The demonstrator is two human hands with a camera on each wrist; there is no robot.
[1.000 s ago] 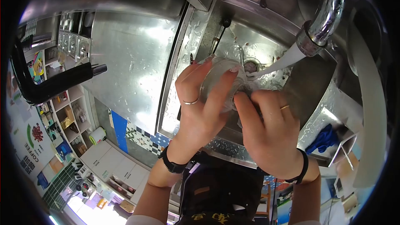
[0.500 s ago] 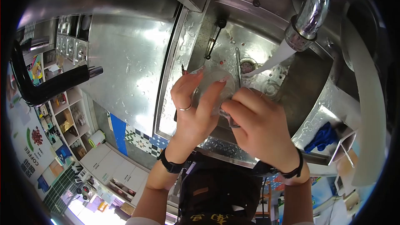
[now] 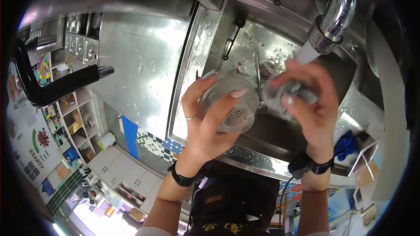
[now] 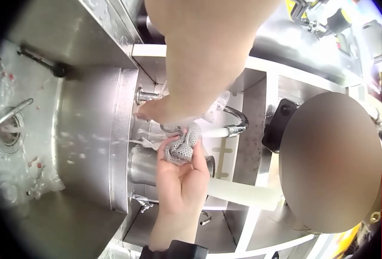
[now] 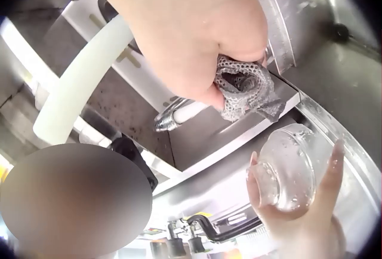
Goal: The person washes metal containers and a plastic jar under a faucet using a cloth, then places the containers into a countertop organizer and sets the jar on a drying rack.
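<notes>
Over the sink, the left hand grips a clear, rounded container with its fingers spread round the side; wet, see-through walls show in the right wrist view on the same container. The right hand pinches a crumpled grey mesh cloth, just right of the container and apart from it. Close by in the right wrist view, the cloth bunches between thumb and fingers. Water runs from the faucet behind the right hand.
A black-ended spoon-like tool lies in the sink by its left wall. The drain has a metal utensil beside it. A blue cloth sits at the right, and a steel counter spans the left.
The right hand has moved right, away from the container, with the grey cloth now showing in its fingers. The left hand still holds the container, whose perforated-looking end now faces more toward the head view.
</notes>
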